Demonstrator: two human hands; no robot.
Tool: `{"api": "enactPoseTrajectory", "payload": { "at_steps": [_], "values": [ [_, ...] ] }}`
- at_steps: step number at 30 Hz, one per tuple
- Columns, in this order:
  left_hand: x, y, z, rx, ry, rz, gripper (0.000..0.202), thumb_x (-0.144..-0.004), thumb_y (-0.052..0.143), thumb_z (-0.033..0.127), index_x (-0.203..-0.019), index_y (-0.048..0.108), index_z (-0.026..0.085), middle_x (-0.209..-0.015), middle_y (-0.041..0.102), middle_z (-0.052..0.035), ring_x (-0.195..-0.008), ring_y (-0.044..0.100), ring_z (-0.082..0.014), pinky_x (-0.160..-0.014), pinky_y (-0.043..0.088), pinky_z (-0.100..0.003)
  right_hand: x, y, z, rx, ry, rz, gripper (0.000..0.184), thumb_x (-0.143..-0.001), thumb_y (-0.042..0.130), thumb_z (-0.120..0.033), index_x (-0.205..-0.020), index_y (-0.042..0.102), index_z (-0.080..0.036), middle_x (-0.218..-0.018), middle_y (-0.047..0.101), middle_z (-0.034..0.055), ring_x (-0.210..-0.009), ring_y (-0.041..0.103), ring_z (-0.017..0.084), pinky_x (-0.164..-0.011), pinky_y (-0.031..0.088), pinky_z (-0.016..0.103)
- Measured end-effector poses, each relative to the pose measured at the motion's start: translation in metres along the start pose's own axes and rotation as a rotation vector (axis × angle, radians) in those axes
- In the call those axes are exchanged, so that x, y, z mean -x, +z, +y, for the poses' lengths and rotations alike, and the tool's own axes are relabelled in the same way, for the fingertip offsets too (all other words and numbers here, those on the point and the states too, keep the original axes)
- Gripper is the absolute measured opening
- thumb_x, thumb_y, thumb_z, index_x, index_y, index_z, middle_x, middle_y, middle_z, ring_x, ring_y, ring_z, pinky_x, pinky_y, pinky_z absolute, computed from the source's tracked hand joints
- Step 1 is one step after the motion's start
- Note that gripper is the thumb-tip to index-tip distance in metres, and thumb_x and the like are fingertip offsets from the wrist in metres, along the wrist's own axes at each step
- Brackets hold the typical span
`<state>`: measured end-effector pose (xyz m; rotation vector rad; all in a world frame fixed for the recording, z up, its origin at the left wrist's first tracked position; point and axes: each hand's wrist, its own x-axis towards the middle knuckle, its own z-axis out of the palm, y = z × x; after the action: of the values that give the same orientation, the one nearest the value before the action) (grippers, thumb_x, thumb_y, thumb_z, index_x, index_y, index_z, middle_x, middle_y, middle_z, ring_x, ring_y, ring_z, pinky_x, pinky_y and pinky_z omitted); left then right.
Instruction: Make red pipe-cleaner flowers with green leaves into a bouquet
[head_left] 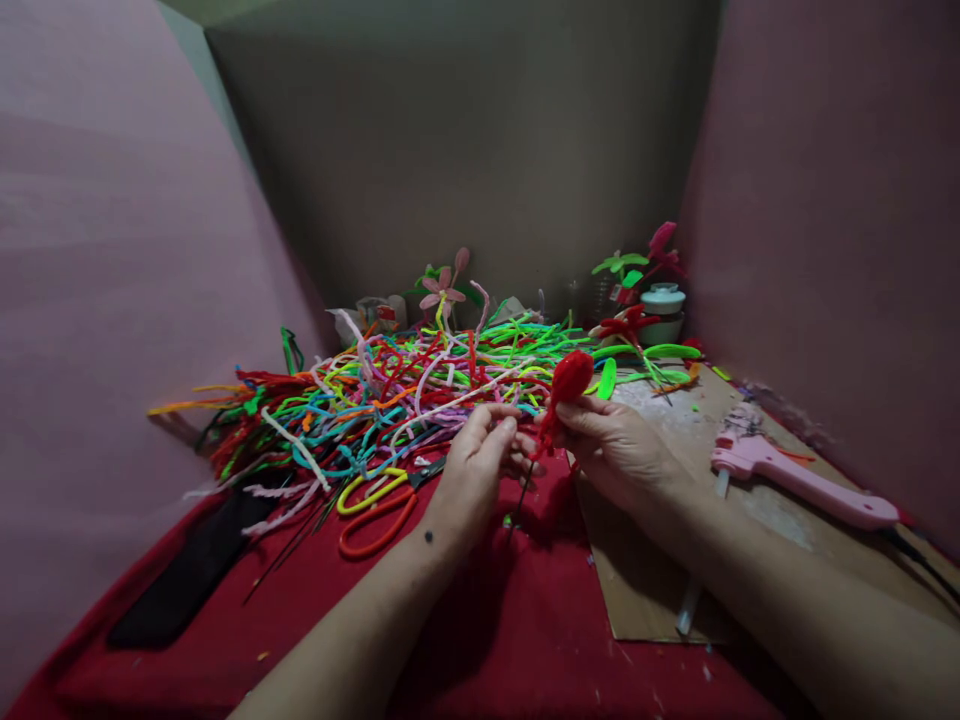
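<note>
My right hand [611, 445] pinches a red fuzzy pipe-cleaner flower [571, 378], a rounded bud shape with its lower end pointing down. A thin dark wire stem [523, 495] slants below the flower towards the red cloth. Just left of it is my left hand [487, 450], thumb and forefinger drawn together and the other fingers curled beside the stem. Whatever lies between those left fingertips is too small to make out. Scissors [379, 540] with yellow and red handles rest near my left wrist, their blades partly hidden.
A big heap of coloured pipe cleaners [420, 390] spreads across the back. On the right, a pink hot glue gun [806, 480] lies on a cardboard sheet [637, 590]. A black flat object [180, 580] is at left. Finished flowers [442, 290] and a lidded jar [662, 300] stand behind.
</note>
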<state>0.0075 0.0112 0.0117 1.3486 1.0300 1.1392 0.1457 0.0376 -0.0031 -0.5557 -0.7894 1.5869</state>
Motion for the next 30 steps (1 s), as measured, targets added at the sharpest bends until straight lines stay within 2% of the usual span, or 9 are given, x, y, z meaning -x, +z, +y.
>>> {"api": "enactPoseTrajectory", "payload": {
  "at_steps": [2, 5, 8, 11, 15, 18, 20, 26, 30],
  "values": [
    [-0.002, 0.0, 0.003, 0.006, 0.034, 0.021, 0.026, -0.082, 0.047, 0.033, -0.102, 0.043, 0.017, -0.071, 0.054, 0.0023, -0.052, 0.056, -0.0098, -0.051, 0.047, -0.024, 0.0, 0.001, 0.002, -0.003, 0.001, 0.017, 0.011, -0.055, 0.076, -0.018, -0.062, 0.068, -0.015, -0.06, 0.065, 0.0006, -0.054, 0.052, 0.011, -0.056, 0.04, 0.024],
    [-0.002, 0.006, 0.0, -0.244, 0.155, 0.04, 0.04, -0.079, 0.055, 0.031, -0.114, 0.039, 0.022, -0.073, 0.054, 0.0033, -0.05, 0.054, -0.0091, -0.049, 0.046, -0.023, 0.002, 0.002, 0.006, -0.05, 0.018, 0.038, 0.013, -0.054, 0.076, -0.017, -0.064, 0.068, -0.017, -0.063, 0.064, -0.0005, -0.057, 0.052, 0.011, -0.059, 0.04, 0.025],
    [-0.003, 0.012, -0.008, -0.59, 0.4, 0.108, 0.032, -0.081, 0.051, 0.018, -0.112, 0.045, 0.021, -0.082, 0.059, -0.0009, -0.062, 0.057, -0.0106, -0.061, 0.048, -0.024, 0.003, 0.002, 0.01, -0.072, 0.002, 0.052, 0.017, -0.054, 0.075, -0.015, -0.068, 0.069, -0.018, -0.064, 0.063, -0.0014, -0.059, 0.051, 0.011, -0.059, 0.039, 0.024],
    [-0.006, 0.013, -0.017, -0.778, 0.644, 0.134, 0.023, -0.085, 0.043, 0.013, -0.106, 0.05, 0.018, -0.093, 0.062, -0.0057, -0.08, 0.059, -0.0129, -0.074, 0.048, -0.026, 0.002, 0.001, 0.014, -0.062, -0.033, 0.067, 0.016, -0.054, 0.075, -0.016, -0.069, 0.069, -0.018, -0.066, 0.063, -0.0013, -0.056, 0.049, 0.01, -0.054, 0.037, 0.023],
    [-0.01, 0.007, -0.027, -0.88, 0.779, 0.119, 0.025, -0.087, 0.039, 0.011, -0.108, 0.052, 0.015, -0.095, 0.063, -0.0081, -0.085, 0.06, -0.0137, -0.077, 0.048, -0.026, 0.002, 0.001, 0.015, -0.065, -0.049, 0.056, 0.014, -0.056, 0.075, -0.017, -0.069, 0.068, -0.016, -0.066, 0.064, -0.0009, -0.055, 0.049, 0.009, -0.054, 0.036, 0.023],
    [-0.012, 0.002, -0.028, -0.889, 0.825, 0.107, 0.028, -0.086, 0.04, 0.01, -0.111, 0.053, 0.013, -0.096, 0.063, -0.0099, -0.086, 0.059, -0.0142, -0.075, 0.049, -0.026, 0.003, 0.001, 0.012, -0.051, -0.032, 0.058, 0.015, -0.055, 0.076, -0.015, -0.068, 0.069, -0.015, -0.064, 0.063, -0.0008, -0.053, 0.048, 0.008, -0.053, 0.036, 0.022],
    [-0.012, 0.001, -0.026, -0.85, 0.817, 0.111, 0.027, -0.086, 0.042, 0.011, -0.109, 0.055, 0.014, -0.09, 0.064, -0.0082, -0.08, 0.06, -0.0131, -0.072, 0.049, -0.025, 0.003, 0.002, 0.009, -0.031, -0.013, 0.034, 0.015, -0.054, 0.076, -0.014, -0.067, 0.069, -0.014, -0.064, 0.063, -0.0002, -0.053, 0.048, 0.008, -0.053, 0.038, 0.022],
    [-0.013, -0.001, -0.015, -0.682, 0.62, 0.113, 0.021, -0.085, 0.047, 0.018, -0.1, 0.062, 0.016, -0.079, 0.065, -0.0033, -0.07, 0.059, -0.0113, -0.068, 0.048, -0.022, 0.001, 0.0, 0.007, -0.003, -0.02, 0.014, 0.013, -0.056, 0.075, -0.017, -0.067, 0.071, -0.015, -0.066, 0.066, 0.0016, -0.051, 0.048, 0.008, -0.051, 0.039, 0.022],
    [-0.012, 0.0, -0.014, -0.683, 0.623, 0.091, 0.02, -0.085, 0.046, 0.016, -0.097, 0.062, 0.016, -0.083, 0.066, -0.004, -0.074, 0.06, -0.0119, -0.071, 0.047, -0.023, -0.001, -0.001, 0.009, 0.007, -0.026, -0.002, 0.014, -0.057, 0.075, -0.018, -0.07, 0.072, -0.015, -0.065, 0.066, 0.001, -0.05, 0.048, 0.007, -0.049, 0.039, 0.021]
  ]
}}
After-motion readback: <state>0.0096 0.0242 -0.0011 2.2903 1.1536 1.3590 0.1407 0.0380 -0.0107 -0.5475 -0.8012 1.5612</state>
